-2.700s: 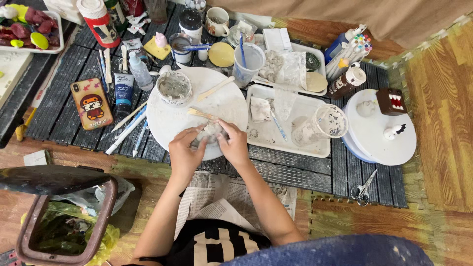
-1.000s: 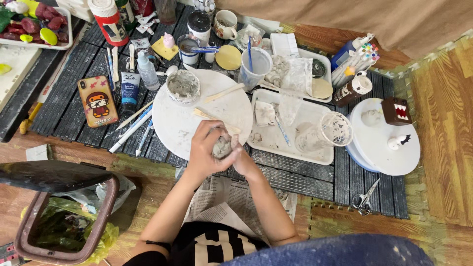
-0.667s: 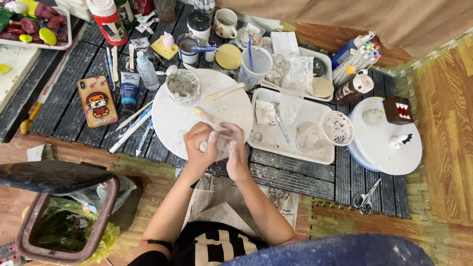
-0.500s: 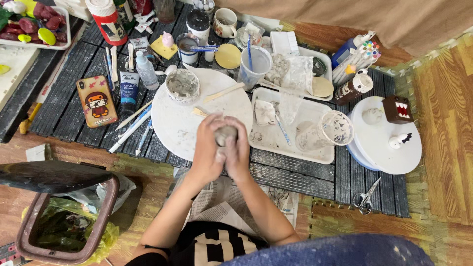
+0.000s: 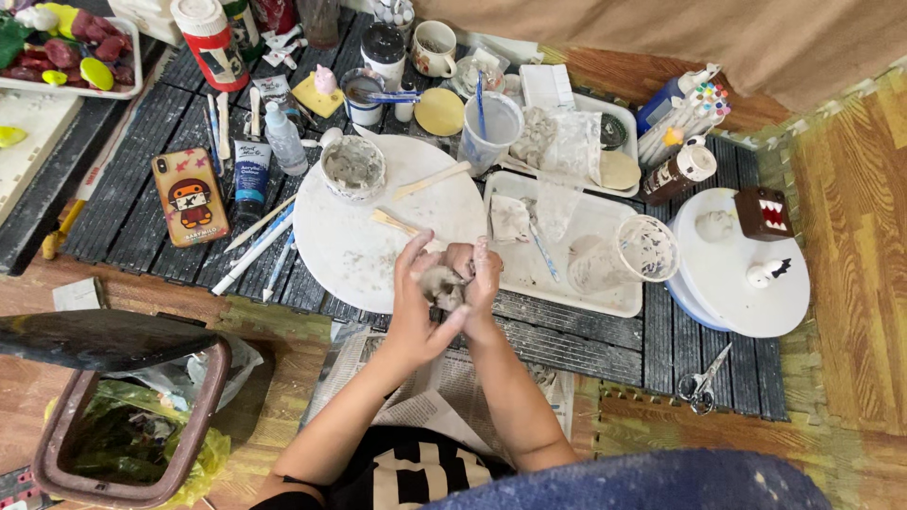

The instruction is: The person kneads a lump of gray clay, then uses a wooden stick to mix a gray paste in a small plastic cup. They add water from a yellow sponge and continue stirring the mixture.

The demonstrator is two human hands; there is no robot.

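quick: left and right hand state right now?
Left hand: closed around the lump of grey clay, fingers curled on it.
Right hand: closed on the same clay lump from the other side.

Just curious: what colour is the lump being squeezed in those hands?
Grey, a clay lump, seen from the head camera.
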